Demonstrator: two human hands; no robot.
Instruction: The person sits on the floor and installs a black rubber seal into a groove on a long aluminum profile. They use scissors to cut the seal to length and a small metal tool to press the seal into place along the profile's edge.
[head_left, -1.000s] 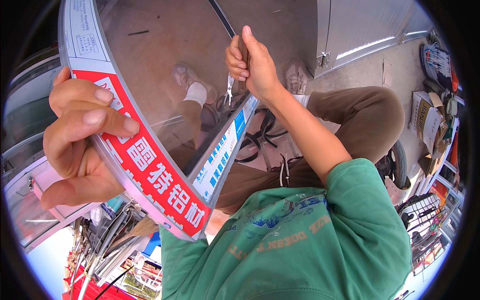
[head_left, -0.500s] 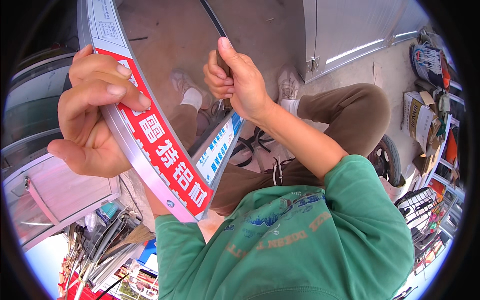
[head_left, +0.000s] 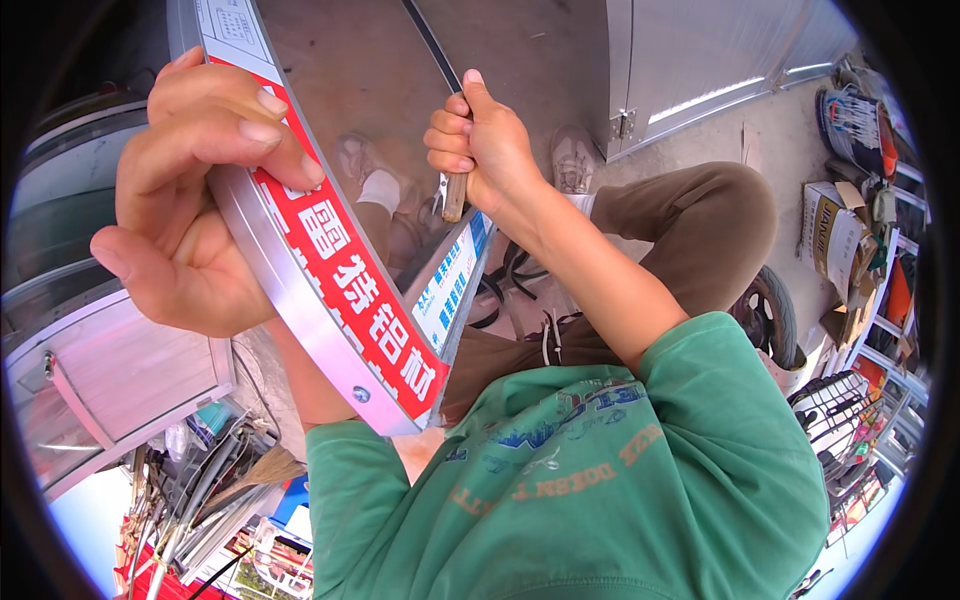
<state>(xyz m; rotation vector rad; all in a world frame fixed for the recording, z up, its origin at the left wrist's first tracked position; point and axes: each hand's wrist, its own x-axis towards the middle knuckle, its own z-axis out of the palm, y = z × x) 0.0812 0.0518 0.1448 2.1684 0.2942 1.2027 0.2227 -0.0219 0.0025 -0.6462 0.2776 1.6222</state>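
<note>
An aluminium frame with red and white printed film stands tilted in front of me, with a dark glass pane inside it. My left hand is closed over its left side bar, fingers on the film and thumb apart. In my right hand is a wooden-handled tool, thumb pointing up along it; the tool's working end cannot be made out. A dark narrow strip runs along the pane up to this hand. Below it lies a bar with white and blue film.
A metal door panel stands at the upper right. Cardboard boxes, a wheel and a wire basket are along the right. At the lower left are a pinkish panel, a broom and a heap of metal offcuts.
The frame's near end has shifted slightly right and up. My left hand has moved a little up with it. My right hand has shifted slightly right, and more of the wooden handle shows.
</note>
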